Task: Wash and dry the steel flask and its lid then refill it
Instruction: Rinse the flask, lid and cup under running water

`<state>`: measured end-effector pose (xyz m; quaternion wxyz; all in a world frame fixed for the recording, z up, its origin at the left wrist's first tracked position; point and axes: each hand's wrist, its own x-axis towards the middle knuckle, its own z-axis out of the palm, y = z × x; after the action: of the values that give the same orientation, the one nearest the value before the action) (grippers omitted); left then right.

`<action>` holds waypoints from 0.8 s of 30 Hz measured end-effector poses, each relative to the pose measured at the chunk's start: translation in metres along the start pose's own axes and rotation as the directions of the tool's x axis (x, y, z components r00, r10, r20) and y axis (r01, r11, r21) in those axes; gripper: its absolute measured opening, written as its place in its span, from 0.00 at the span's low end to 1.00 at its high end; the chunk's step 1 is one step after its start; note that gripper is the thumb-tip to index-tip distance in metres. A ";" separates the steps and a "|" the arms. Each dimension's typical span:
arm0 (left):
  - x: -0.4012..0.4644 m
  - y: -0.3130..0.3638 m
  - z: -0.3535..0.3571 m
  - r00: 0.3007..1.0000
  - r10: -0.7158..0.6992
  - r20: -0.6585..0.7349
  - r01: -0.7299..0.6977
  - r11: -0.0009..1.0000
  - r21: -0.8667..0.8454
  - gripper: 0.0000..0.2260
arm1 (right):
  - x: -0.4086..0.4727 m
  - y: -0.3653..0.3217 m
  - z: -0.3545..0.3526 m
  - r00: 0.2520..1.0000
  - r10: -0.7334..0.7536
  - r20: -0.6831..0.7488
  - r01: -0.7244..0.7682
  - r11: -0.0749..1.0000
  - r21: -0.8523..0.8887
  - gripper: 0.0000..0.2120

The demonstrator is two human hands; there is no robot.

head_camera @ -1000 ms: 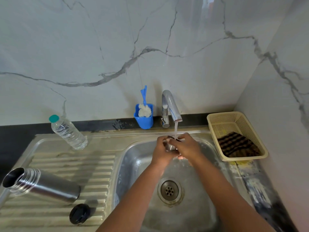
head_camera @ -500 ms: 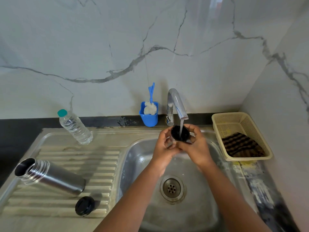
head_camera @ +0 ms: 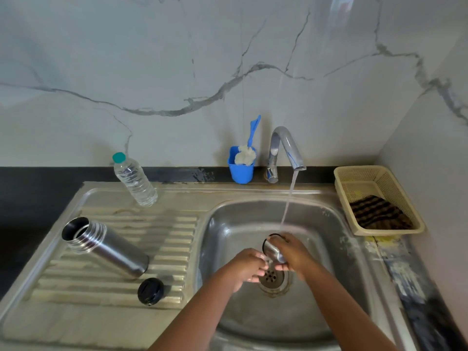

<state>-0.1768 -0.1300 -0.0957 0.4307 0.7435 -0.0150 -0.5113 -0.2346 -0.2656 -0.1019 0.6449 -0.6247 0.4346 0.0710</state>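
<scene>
Gripping the steel lid (head_camera: 273, 250) with curled fingers, the right hand (head_camera: 293, 253) tilts it over the drain (head_camera: 272, 276) of the sink (head_camera: 342, 249), and the left hand (head_camera: 247, 267), fingers bent, touches its lower end. The tap (head_camera: 286, 148) behind the drain runs. Left of the drain, on the ribbed board, the steel flask (head_camera: 106, 247) lies open on its side, a black cap (head_camera: 150, 291) just beside its base

No text, label, brand, number or sign can be read anywhere; the water bottle (head_camera: 135, 180) at left of centre bears no legible label.
</scene>
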 end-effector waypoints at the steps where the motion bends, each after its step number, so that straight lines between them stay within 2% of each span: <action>1: -0.002 -0.005 -0.002 1.000 -0.005 -0.025 0.005 1.000 -0.018 0.08 | -0.001 0.000 0.003 0.993 -0.105 -0.062 0.093 0.982 -0.164 0.15; 3: -0.006 -0.011 -0.009 0.996 -0.001 -0.086 -0.004 0.998 -0.062 0.09 | -0.004 0.000 0.007 0.955 -0.280 -0.098 0.193 0.838 -0.510 0.26; 5: -0.009 -0.017 -0.016 0.993 0.010 -0.117 -0.022 0.995 -0.101 0.09 | -0.007 0.000 0.014 0.946 -0.320 -0.045 0.210 0.714 -0.668 0.30; 9: -0.016 -0.026 -0.027 0.987 0.049 -0.154 -0.072 0.986 -0.148 0.07 | -0.013 0.008 0.030 0.867 -0.489 -0.099 0.292 0.659 -0.693 0.26; 14: -0.030 -0.032 -0.041 0.972 0.110 -0.206 -0.152 0.968 -0.198 0.10 | -0.020 0.008 0.047 0.870 -0.491 -0.038 0.282 0.559 -0.779 0.25; 19: -0.050 -0.034 -0.061 0.957 0.148 -0.248 -0.211 0.944 -0.253 0.07 | -0.021 -0.011 0.056 0.899 -0.437 -0.019 0.255 0.560 -0.788 0.26; 21: -0.059 -0.037 -0.072 0.943 0.180 -0.279 -0.251 0.937 -0.245 0.07 | -0.023 -0.021 0.065 0.890 -0.455 -0.001 0.282 0.553 -0.784 0.28; 24: -0.071 -0.043 -0.091 0.908 0.229 -0.350 -0.316 0.923 -0.217 0.08 | -0.026 -0.038 0.089 0.875 -0.464 0.139 0.384 0.489 -0.784 0.31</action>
<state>-0.1584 -0.0134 -0.0616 0.5920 0.7410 0.0195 -0.3163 -0.1839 -0.1844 -0.0707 0.2773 -0.9332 0.2188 0.0662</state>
